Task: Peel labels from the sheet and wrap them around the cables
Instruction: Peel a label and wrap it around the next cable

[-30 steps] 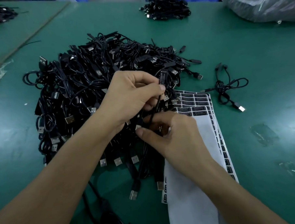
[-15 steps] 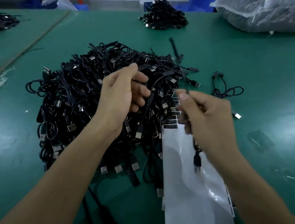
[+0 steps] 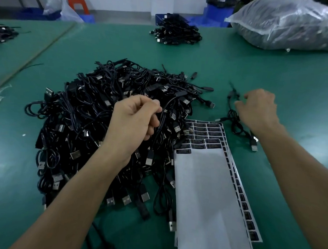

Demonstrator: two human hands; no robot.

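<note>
A big heap of black USB cables point(image 3: 95, 125) lies on the green table at centre left. My left hand point(image 3: 135, 121) hovers over its right side and pinches one black cable point(image 3: 162, 122) between thumb and fingers. A white label sheet point(image 3: 209, 192) lies to the right of the heap, with rows of black labels point(image 3: 206, 133) left at its far end. My right hand point(image 3: 257, 109) is out to the right over a few loose cables point(image 3: 234, 120) on the table, fingers spread and loosely bent, holding nothing.
A smaller pile of cables point(image 3: 174, 34) sits at the far centre of the table. A large clear plastic bag point(image 3: 287, 24) of dark goods lies at the far right. More cables point(image 3: 3, 32) lie far left. Blue crates stand behind the table.
My right hand carried a cable away from the heap to the right and let it go on the loose cables. My left hand took hold of another cable at the heap.
</note>
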